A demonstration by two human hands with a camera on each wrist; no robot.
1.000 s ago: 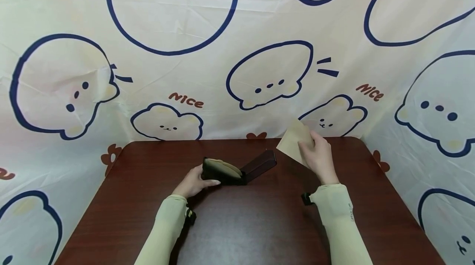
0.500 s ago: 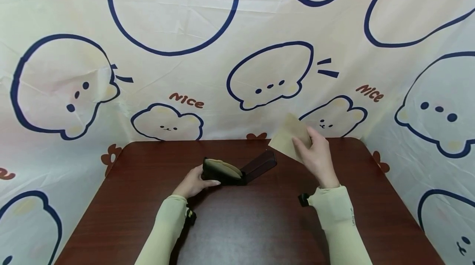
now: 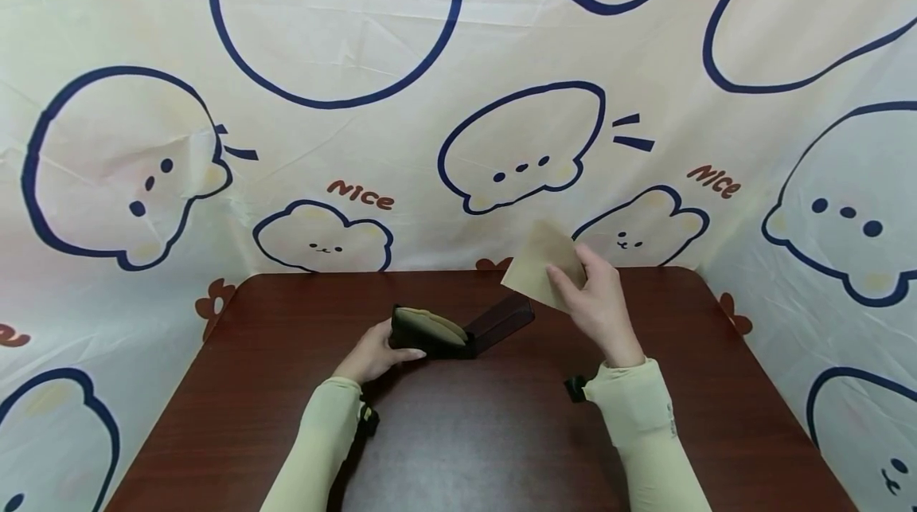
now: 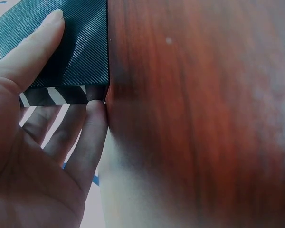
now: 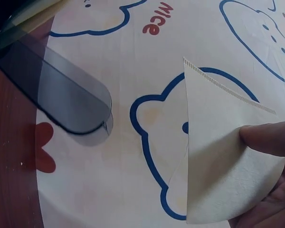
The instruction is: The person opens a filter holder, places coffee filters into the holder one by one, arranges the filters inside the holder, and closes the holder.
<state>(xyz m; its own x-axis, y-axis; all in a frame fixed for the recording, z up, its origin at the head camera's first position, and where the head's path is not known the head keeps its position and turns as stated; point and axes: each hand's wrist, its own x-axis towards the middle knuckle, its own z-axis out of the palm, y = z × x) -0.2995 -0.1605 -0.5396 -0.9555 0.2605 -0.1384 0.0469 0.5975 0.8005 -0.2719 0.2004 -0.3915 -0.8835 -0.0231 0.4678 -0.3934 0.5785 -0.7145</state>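
Note:
In the head view my left hand (image 3: 374,353) grips a black filter holder box (image 3: 411,339) at its left end. Fine ribs cover the box (image 4: 80,42) in the left wrist view, where the thumb lies on the ribbed face and the fingers sit at the edge. Several cream paper filters (image 3: 433,322) stand inside, and the smoky see-through lid (image 3: 504,322) hangs open to the right. My right hand (image 3: 600,301) pinches a coffee filter paper (image 3: 543,267) above the table's back edge, apart from the box. That filter (image 5: 218,166) shows a crimped seam in the right wrist view.
The dark brown wooden table (image 3: 473,432) lies under both hands. A cream curtain (image 3: 401,138) with cartoon drawings hangs close behind it and along both sides. Small black wrist cameras, including one (image 3: 575,388) on the right, sit under the wrists.
My right hand has moved left with the filter paper, bringing it nearer the open lid. The left hand and the box have stayed in place.

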